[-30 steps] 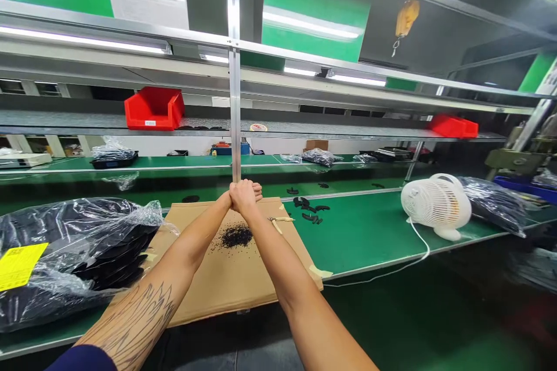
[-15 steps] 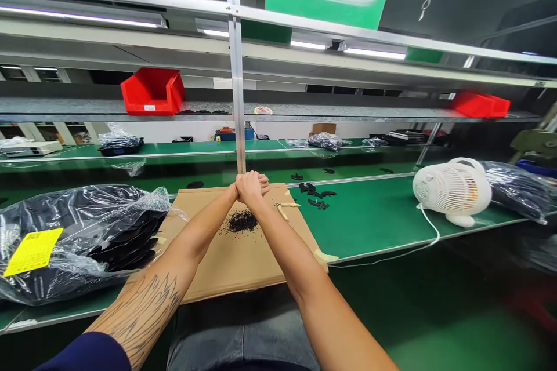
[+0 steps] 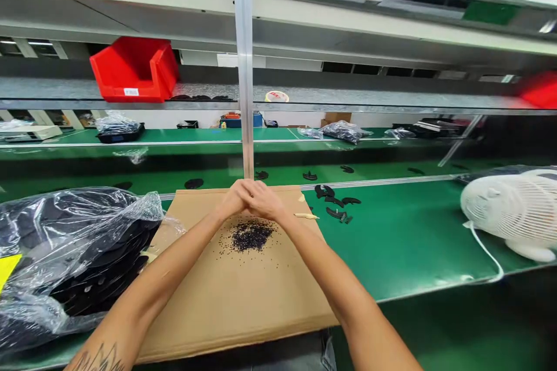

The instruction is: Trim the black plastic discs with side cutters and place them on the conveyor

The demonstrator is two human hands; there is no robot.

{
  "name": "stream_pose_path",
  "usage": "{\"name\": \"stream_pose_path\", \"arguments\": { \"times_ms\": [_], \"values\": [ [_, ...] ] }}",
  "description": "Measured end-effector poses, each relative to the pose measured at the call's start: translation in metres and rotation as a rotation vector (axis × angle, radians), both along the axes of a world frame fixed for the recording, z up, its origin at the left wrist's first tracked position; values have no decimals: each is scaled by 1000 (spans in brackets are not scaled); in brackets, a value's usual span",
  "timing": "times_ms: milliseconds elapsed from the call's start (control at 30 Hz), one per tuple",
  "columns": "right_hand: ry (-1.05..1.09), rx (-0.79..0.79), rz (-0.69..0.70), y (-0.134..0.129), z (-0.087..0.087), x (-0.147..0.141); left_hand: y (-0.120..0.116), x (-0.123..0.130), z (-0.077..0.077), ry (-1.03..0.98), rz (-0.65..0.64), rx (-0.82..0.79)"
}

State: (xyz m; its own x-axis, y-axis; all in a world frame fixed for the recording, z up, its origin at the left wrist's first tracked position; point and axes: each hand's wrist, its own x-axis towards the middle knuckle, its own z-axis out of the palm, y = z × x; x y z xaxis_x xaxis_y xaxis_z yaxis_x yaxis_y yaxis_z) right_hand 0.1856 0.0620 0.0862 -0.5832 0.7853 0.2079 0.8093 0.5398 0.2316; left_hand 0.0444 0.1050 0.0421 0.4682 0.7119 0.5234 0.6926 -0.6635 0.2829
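My left hand (image 3: 234, 198) and my right hand (image 3: 264, 202) are pressed together over the far part of a cardboard sheet (image 3: 243, 301). The fingers of both are bent and closed; whatever lies between them, if anything, is hidden. Just on the near side of the hands, a heap of tiny black bits (image 3: 252, 236) is scattered on the cardboard. A tool with a pale yellow handle (image 3: 307, 216) lies to the right of my right hand, partly covered by the forearm. Beyond it, several curved black pieces (image 3: 335, 201) rest on the green bench.
A clear plastic bag of black parts (image 3: 87, 243) bulges at the left, beside the cardboard. On the right stands a white fan (image 3: 509, 211) with its cord. A metal post (image 3: 246, 69) rises behind my hands. The shelf above carries a red bin (image 3: 134, 78) and a tape roll (image 3: 277, 96).
The view has tilted down and come closer to the bench. My hands remain joined, with the wrists and elbows now spread wider apart and the black heap more exposed.
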Motion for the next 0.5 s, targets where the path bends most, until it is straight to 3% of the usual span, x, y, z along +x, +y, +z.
{"name": "stream_pose_path", "arguments": {
  "times_ms": [67, 267, 367, 500],
  "values": [
    [42, -16, -83, 19, -4, 24, 5, -21, -17, -37, 28, -23],
    [195, -78, -574, 112, -19, 78, -12, -81, -68, -230, 250, -44],
    [260, -125, -673, 160, -31, 72, -13, -88, -77, -277, 285, -32],
    [333, -189, -595, 207, -46, 40, -8, -88, -75, -265, 220, -35]
  ]
}}
